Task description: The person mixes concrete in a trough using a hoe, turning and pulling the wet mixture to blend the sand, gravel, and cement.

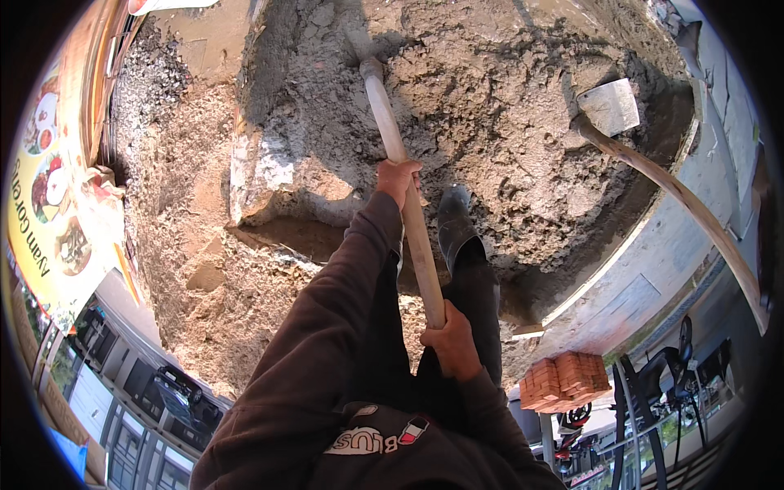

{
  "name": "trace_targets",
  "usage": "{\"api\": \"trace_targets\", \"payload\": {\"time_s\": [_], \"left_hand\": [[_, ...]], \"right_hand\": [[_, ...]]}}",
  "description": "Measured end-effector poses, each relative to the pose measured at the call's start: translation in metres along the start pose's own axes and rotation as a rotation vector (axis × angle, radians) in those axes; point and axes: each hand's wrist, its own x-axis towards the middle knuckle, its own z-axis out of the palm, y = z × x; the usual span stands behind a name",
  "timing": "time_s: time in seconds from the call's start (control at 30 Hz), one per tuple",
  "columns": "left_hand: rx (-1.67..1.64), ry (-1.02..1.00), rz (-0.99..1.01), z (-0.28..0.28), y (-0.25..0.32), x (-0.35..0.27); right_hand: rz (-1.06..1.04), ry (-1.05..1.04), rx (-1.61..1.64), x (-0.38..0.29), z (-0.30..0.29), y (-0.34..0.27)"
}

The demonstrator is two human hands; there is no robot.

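Note:
My left hand (399,179) is closed around the middle of a long wooden tool handle (419,245). Lower down, near my body, my right hand (452,340) grips the same handle close to its end. The handle runs away from me to a socket (370,67) at wet grey mortar (318,79); the blade is hidden in the mix. To the right a hoe with a pale metal blade (610,108) and a curved wooden handle (692,202) rests over rough, brownish mix (478,104). A dark rubber boot (458,226) stands at the mix's near edge.
A raised pale edge (618,257) bounds the mix at the right. A stack of red bricks (565,381) is at the lower right, near parked motorcycles. On the left are gravel (144,92), rough ground (214,294) and a yellow printed banner (55,245).

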Motion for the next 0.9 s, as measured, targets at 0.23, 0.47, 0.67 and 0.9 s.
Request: {"api": "trace_targets", "payload": {"time_s": [0.23,0.47,0.67,0.9], "left_hand": [[-0.195,0.086,-0.073,0.035,0.002,-0.065],[-0.282,0.046,-0.141,0.129,-0.058,-0.164],[-0.366,-0.17,-0.183,0.143,-0.044,-0.2],[-0.355,-0.24,0.383,0.11,0.126,-0.141]], "right_hand": [[-0.065,-0.038,-0.11,-0.055,-0.064,-0.005],[-0.071,0.181,-0.277,-0.114,-0.13,0.133],[-0.134,0.377,-0.435,-0.108,-0.128,0.174],[-0.462,0.256,-0.209,0.021,-0.103,0.024]]}}
